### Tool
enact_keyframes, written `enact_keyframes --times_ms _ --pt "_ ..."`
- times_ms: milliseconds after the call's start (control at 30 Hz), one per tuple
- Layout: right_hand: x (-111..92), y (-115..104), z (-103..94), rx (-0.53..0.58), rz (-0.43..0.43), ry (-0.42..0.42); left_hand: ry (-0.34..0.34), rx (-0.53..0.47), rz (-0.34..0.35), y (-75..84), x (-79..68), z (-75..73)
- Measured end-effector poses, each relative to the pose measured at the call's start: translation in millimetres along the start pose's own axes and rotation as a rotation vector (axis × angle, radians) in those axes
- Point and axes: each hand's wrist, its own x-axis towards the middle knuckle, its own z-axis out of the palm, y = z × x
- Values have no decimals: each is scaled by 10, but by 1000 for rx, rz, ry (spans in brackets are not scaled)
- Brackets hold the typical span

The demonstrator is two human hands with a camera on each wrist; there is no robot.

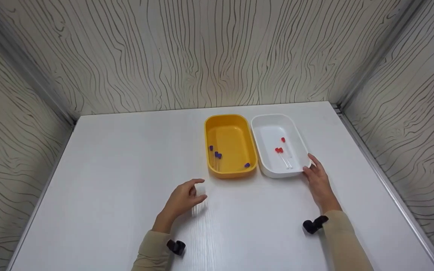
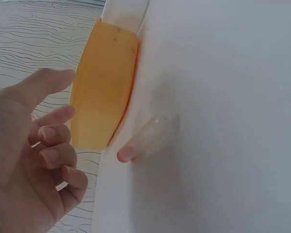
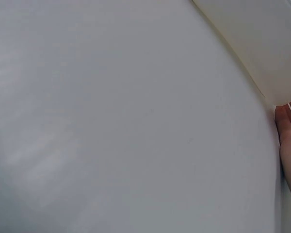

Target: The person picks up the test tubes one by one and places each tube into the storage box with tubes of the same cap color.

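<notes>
My right hand [image 1: 318, 184] grips the near right corner of a white tray [image 1: 273, 174], thumb at the rim and fingers along the outside wall. Inside that tray lie several thin clear tubes with red caps [image 1: 278, 150]. Beside it, a yellow tray [image 1: 232, 175] holds several clear tubes with blue caps [image 1: 217, 154]. In front of the yellow tray, my left hand [image 1: 182, 196] hovers with thumb and forefinger apart, holding nothing. Close by it in the left wrist view is a clear, blurred, tube-like thing [image 2: 153, 133], reddish at one end.
The white table [image 1: 126, 162] is bounded by wood-grain patterned panels [image 1: 202, 52] at the back and both sides. Metal rails [image 1: 390, 207] run along its side edges. Black wrist cameras [image 1: 176, 247] sit on both sleeves.
</notes>
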Motion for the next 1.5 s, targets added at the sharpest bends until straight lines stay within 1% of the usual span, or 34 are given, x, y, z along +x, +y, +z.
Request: enact_keyframes --times_ms 133,200,367,433,633,733,867,967,1167,1300,1500 --pt "2 -1 -8 -10 -3 4 -26 16 -22 -94 -50 -24" --pt "3 -3 -14 -12 -1 7 -50 14 -51 -121 -67 -38" --pt "6 -4 -20 -29 15 13 -117 20 -150 -141 -77 -67" --pt "10 -1 -17 -37 24 16 -134 36 -163 -153 -78 -74" --pt "10 1 -9 -43 37 20 -164 64 -145 -211 -84 -85" --pt "6 -9 -8 -39 42 17 -178 73 -156 -223 -92 -80" --pt "1 -22 3 -11 42 13 -197 61 -155 -225 -104 -83" --pt "-6 -25 9 8 43 11 -218 34 -147 -225 -105 -97" --pt "4 -3 0 -11 37 -2 -253 28 -161 -229 -112 -112" --pt "8 11 -12 -26 23 -6 -251 40 -168 -228 -132 -102" --pt "1 6 -25 -29 13 -15 -226 56 -183 -228 -136 -75"
